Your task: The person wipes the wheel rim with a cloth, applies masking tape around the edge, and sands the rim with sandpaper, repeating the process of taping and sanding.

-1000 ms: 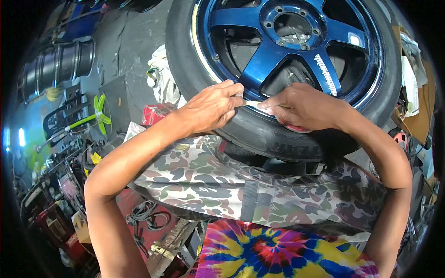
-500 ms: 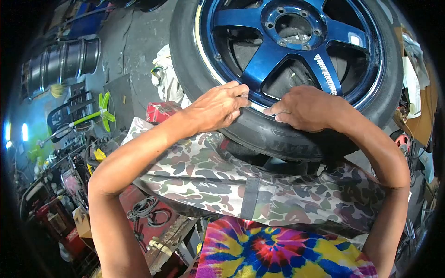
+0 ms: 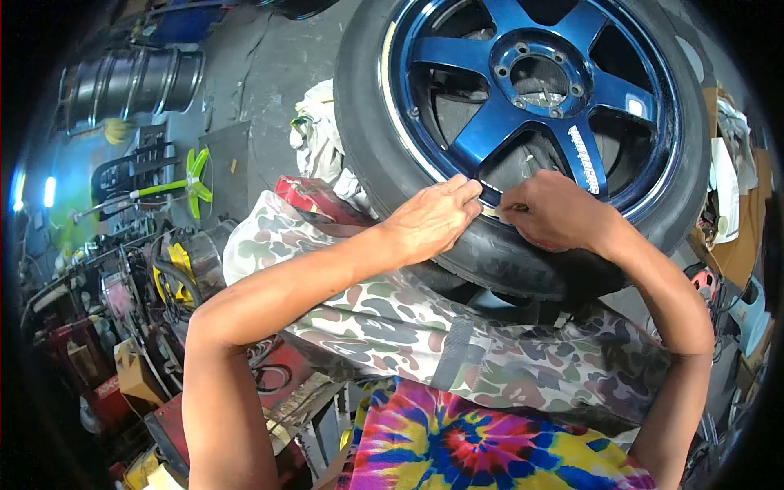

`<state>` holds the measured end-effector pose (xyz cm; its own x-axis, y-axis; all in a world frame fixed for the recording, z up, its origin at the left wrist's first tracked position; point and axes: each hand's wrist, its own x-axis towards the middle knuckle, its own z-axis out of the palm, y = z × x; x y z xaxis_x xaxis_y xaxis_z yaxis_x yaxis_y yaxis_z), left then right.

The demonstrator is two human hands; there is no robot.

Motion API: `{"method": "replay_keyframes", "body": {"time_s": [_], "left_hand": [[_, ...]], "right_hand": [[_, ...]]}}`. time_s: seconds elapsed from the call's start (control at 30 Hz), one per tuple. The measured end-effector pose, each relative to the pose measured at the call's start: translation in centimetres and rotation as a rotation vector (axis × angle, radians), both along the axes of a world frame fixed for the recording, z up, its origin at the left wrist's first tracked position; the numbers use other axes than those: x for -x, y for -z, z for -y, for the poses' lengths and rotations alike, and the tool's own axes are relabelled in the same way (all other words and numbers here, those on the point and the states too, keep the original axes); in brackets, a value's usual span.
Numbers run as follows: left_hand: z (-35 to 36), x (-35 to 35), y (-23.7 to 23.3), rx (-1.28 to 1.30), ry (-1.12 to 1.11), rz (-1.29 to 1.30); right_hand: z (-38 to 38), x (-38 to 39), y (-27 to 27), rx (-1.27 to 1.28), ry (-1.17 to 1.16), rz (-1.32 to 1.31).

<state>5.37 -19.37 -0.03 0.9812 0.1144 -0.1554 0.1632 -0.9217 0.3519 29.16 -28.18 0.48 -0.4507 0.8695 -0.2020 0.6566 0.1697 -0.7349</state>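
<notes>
A blue multi-spoke wheel (image 3: 490,126) with white lettering on one spoke lies face up inside a black tyre (image 3: 367,122). Along its lip at the upper left runs a cream strip that looks like masking tape (image 3: 387,61). My left hand (image 3: 437,216) is closed, its fingertips pinched at the near edge of the rim. Just to its right, my right hand (image 3: 559,211) has its fingers curled together over the same edge. A short pale yellowish bit shows between the two hands. Whatever the fingertips pinch is hidden.
Camouflage trousers (image 3: 359,327) cover my legs against the tyre. To the left are a red box (image 3: 314,200), a white cloth (image 3: 318,135), a green star-shaped chair base (image 3: 196,186) and a bare dark rim (image 3: 131,86). Cardboard (image 3: 739,237) stands at the right.
The view has shifted, so the wheel sits farther right and lower. My right hand has lifted slightly and its fingers have curled in from pointing at the rim. My left hand stays at the lip.
</notes>
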Motion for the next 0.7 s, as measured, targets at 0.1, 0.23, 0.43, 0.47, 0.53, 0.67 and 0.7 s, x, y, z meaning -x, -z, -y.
{"method": "replay_keyframes", "body": {"time_s": [0.1, 0.23, 0.43, 0.47, 0.53, 0.67, 0.7], "left_hand": [[-0.2, 0.2, 0.5, -0.079, 0.060, 0.045], [0.5, -0.6, -0.8, -0.025, 0.051, -0.111], [0.4, -0.6, -0.9, -0.032, 0.032, -0.060], [0.2, -0.4, -0.9, 0.024, 0.019, -0.040], [-0.7, -1.0, -2.5, 0.221, -0.054, -0.054], [-2.4, -2.4, -6.7, 0.350, -0.140, -0.022], [-3.0, -2.4, -7.9, 0.296, -0.135, -0.015]], "right_hand": [[1.6, 1.7, 0.1, -0.063, 0.006, 0.007], [8.4, 7.9, -7.6, 0.337, -0.301, -0.007], [3.4, -2.3, -9.5, -0.050, 0.302, -0.067], [3.0, -3.9, -7.7, -0.073, 0.359, -0.121], [2.8, -6.3, -5.5, 0.054, 0.470, -0.207], [4.3, -10.3, 1.5, 0.121, 0.603, -0.210], [4.6, -10.5, 2.1, 0.162, 0.638, -0.188]]}}
